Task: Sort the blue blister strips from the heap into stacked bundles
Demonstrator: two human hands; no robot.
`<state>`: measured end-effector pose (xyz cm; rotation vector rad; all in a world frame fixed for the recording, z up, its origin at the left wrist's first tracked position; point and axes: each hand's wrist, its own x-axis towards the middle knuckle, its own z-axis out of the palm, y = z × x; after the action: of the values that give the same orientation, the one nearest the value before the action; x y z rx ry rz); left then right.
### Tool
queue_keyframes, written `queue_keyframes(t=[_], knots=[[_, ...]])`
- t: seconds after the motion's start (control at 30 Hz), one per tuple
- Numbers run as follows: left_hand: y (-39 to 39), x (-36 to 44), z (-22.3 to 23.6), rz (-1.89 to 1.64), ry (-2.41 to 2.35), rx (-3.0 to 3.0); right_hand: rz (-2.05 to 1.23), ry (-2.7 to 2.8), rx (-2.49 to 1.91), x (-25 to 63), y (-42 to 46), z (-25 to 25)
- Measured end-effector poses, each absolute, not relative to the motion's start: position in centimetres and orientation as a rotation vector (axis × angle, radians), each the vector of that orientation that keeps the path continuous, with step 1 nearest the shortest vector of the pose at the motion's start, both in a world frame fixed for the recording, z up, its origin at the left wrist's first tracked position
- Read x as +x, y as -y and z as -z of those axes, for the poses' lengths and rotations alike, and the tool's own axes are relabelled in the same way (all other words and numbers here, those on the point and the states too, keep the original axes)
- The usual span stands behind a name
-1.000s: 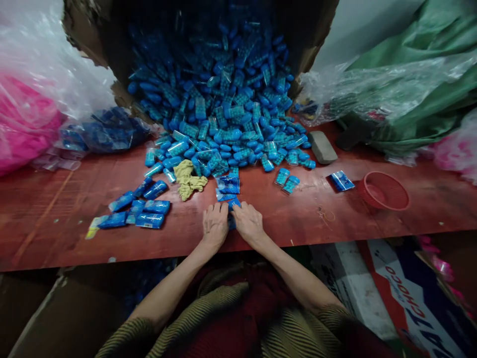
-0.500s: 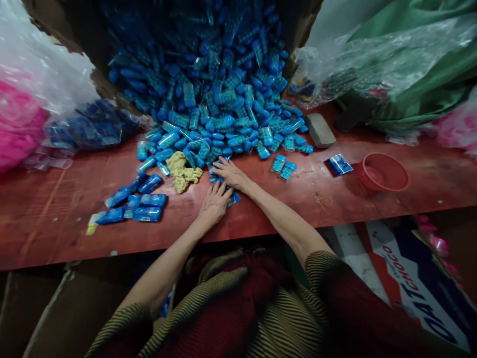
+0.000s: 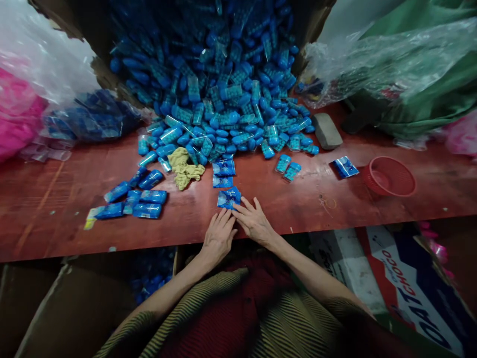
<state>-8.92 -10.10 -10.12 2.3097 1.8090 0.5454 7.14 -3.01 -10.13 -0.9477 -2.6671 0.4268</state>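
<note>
Near the front edge of the red table, a small blue printed wrapper (image 3: 228, 198) lies under the fingertips of both hands. My left hand (image 3: 219, 233) rests palm down at its lower edge, fingers stretched out. My right hand (image 3: 254, 222) is beside it, fingers spread, their tips at the wrapper's lower right corner. Just beyond lie more flat blue wrappers (image 3: 223, 167), partly overlapping. A crumpled yellow cloth (image 3: 183, 169) sits to their left. Behind is a big heap of clear, blue-capped bottles (image 3: 223, 119) with blue pellets inside.
Several wrapped blue packs (image 3: 148, 211) lie on the left. Two bottles (image 3: 291, 171) stand apart at right, before a grey block (image 3: 327, 131), a blue wrapper stack (image 3: 345, 167) and a red plastic basket (image 3: 389, 194). Plastic bags (image 3: 89, 119) flank the heap.
Both hands have drawn back toward the table's front edge, uncovering the blue wrappers. One wrapper now lies nearer to me, beneath the fingertips.
</note>
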Motion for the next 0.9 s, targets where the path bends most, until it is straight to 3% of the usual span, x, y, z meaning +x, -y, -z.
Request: queue_keyframes(t=[0.2,0.5,0.9], knots=[[7.8,-10.7,9.3,-0.478,-1.959,2.199,-0.515,2.539,-0.935,7.0,2.3,9.6],[6.6,-11.6,9.6,-0.272,-1.998,2.202,-0.259,2.591,-1.129,6.1,4.6,9.3],[6.5,-11.4,9.3,-0.191,-1.975,2.247,-0.431,2.480,-0.965,6.9,3.8,8.1]])
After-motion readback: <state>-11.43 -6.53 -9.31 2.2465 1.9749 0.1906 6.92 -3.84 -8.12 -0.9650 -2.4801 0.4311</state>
